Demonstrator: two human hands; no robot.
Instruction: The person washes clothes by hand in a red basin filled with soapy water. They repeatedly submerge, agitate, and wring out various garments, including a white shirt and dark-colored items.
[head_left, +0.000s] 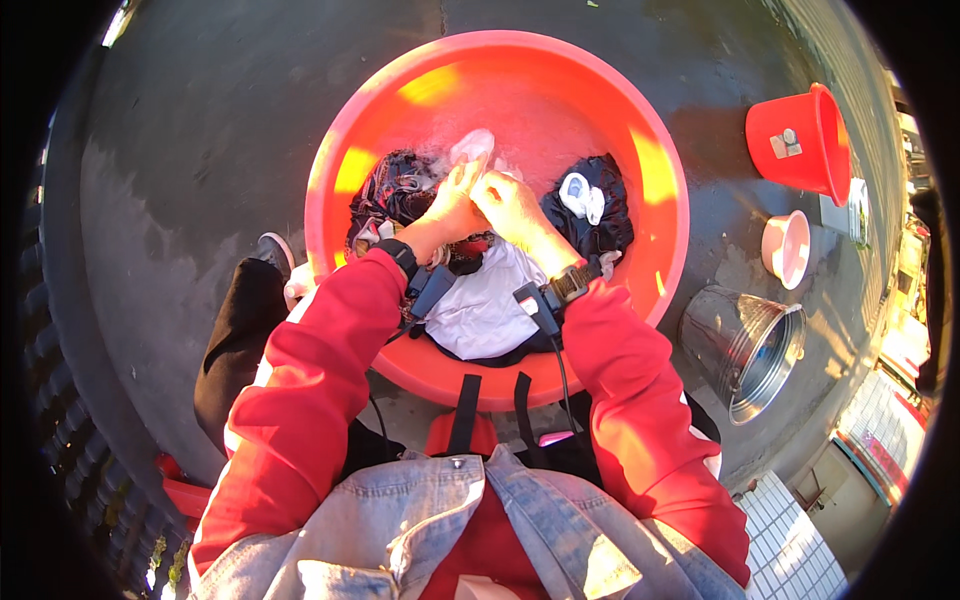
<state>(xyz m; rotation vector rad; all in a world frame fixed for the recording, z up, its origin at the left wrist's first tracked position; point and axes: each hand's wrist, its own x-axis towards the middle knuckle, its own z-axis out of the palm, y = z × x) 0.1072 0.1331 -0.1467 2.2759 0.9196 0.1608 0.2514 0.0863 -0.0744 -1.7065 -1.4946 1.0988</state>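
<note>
A large red plastic basin (525, 82) lies before me with wet clothes in it. My left hand (457, 199) and my right hand (506, 202) meet over its middle, fingers closed on a small white wet cloth (474, 144) that reaches up past my left fingers. Dark patterned clothing (390, 184) is heaped left of my hands. Beneath my wrists spreads a white garment (487, 307). To the right, small white cloth pieces (582, 196) rest on a dark garment (611, 225). Shallow water seems to cover part of the basin's bottom.
On the wet concrete floor at the right stand a red bucket (795, 142), a small pink tub (784, 247) and a metal bucket (720, 337). A shoe (276, 253) shows by the basin's left side. A red plastic object (184, 491) lies at the lower left.
</note>
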